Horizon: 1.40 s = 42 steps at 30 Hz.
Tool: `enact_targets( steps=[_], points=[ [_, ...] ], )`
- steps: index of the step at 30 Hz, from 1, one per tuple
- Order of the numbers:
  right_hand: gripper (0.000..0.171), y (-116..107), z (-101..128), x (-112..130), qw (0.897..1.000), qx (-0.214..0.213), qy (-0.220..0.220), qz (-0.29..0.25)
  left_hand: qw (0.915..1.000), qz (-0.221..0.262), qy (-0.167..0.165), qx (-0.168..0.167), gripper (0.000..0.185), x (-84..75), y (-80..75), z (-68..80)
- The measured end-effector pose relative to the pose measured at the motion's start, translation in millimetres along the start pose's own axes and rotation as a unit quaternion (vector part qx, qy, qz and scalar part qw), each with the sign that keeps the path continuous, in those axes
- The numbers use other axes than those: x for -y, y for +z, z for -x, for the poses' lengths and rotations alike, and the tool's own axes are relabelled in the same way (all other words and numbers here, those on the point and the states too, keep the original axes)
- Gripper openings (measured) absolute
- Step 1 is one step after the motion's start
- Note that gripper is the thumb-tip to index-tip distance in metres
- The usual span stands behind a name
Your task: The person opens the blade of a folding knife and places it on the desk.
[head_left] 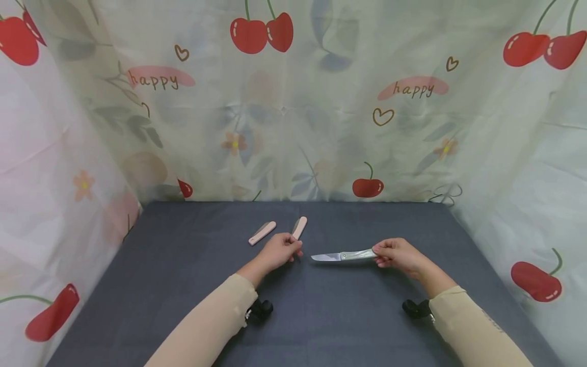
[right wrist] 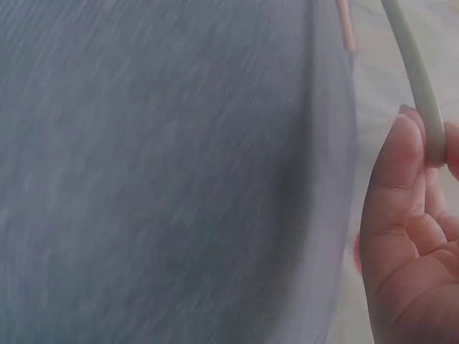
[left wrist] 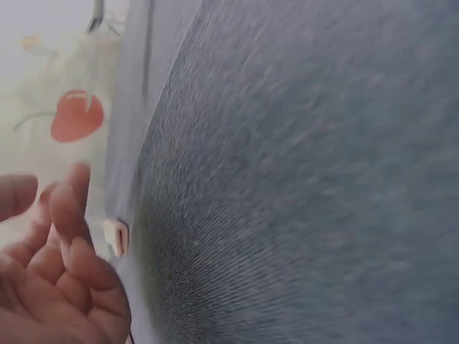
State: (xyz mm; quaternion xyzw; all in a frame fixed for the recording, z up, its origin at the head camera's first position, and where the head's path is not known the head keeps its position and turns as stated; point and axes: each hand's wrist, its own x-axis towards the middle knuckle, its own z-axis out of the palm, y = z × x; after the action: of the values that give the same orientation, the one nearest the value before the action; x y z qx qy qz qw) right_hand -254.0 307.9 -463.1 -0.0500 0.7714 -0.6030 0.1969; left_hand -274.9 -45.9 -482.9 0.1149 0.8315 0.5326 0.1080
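My right hand [head_left: 400,256] pinches the handle end of an unfolded pocket knife [head_left: 358,255] between thumb and fingers. Its pale, pearly handle leads to a silver blade [head_left: 326,257] that points left, toward my other hand. From the right wrist side, the knife handle [right wrist: 419,75] shows as a thin pale green strip. My left hand [head_left: 281,248] hovers over the table with fingers loosely bent; in the left wrist view its thumb stands apart from the fingers [left wrist: 72,222], with nothing between them. Just beyond it lies a folded pink-handled pocket knife [head_left: 300,227], its near end partly hidden.
A second folded pink-handled pocket knife [head_left: 262,233] lies on the dark grey tablecloth [head_left: 183,265], left of the first. Behind and at both sides hangs a pale curtain [head_left: 284,127] with cherry prints. Black wrist devices [head_left: 261,310] sit under both forearms.
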Motion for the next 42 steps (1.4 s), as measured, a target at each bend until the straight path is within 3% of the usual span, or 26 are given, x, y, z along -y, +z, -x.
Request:
enact_targets(
  steps=[8, 14, 20, 26, 30, 36, 42],
  points=[
    [0.025, -13, -1, -13, 0.999, -0.007, 0.038, 0.003, 0.9918, -0.044, -0.038, -0.114, 0.012, 0.8, -3.3, -18.8],
    [0.020, -16, 2, -17, 0.997, -0.024, 0.072, 0.022, 0.9820, -0.092, -0.051, -0.157, 0.015, 1.9, 5.7, -29.7],
    [0.018, -13, 2, -15, 0.988, -0.064, 0.097, 0.097, 0.9746, -0.133, -0.089, -0.157, 0.020, 1.7, 13.8, -40.2],
    [0.016, -10, 0, -12, 0.978, -0.094, 0.110, 0.150, 0.9664, -0.188, -0.088, -0.152, 0.032, -1.6, 16.9, -49.0],
    [0.017, -9, 0, -9, 0.973, -0.100, 0.107, 0.178, 0.9640, -0.204, -0.086, -0.147, 0.029, -3.7, 19.0, -52.0],
    [0.020, -5, 6, 2, 0.968, -0.101, 0.108, 0.202, 0.9605, -0.230, -0.096, -0.124, 0.021, -8.2, 16.9, -49.1],
    [0.023, 2, 11, 19, 0.967, -0.092, 0.096, 0.218, 0.9636, -0.212, -0.120, -0.109, 0.018, -9.6, 13.0, -41.7]
  ],
)
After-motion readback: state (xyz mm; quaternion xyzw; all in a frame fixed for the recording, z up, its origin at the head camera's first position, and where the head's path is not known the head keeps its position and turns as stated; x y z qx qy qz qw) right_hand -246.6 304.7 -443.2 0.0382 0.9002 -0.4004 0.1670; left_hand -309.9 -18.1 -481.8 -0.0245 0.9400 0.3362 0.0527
